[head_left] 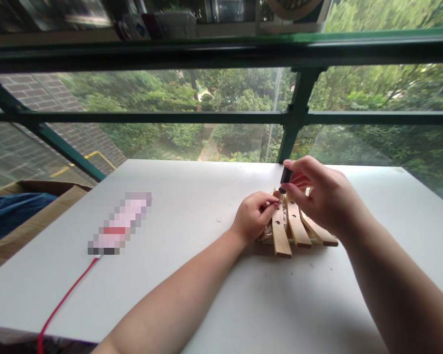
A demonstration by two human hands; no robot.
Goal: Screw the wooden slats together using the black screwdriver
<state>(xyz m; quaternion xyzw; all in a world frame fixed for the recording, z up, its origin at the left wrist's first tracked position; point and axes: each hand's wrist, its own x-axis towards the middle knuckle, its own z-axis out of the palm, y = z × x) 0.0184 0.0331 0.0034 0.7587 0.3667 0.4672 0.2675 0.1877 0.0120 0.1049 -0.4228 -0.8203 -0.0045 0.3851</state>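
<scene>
Your white table (184, 206) carries the wooden slats (282, 241) right of its middle, towards the far edge; three show, spread apart with their near ends jutting towards you. They look stiff, light and smooth, so a flat face may slide under a fingertip; the long side edges seem the surer hold, clear of the tip. Your right hand (323, 191) has thumb and fingers closed around the black handle of the screwdriver (286, 178), likely light and rigid. Your left hand (254, 216) has thumb and forefinger drawn together beside the tip, at the leftmost slat; I cannot tell whether they pinch anything. The screws (278, 222) look hard and tiny, best met squarely at the head
</scene>
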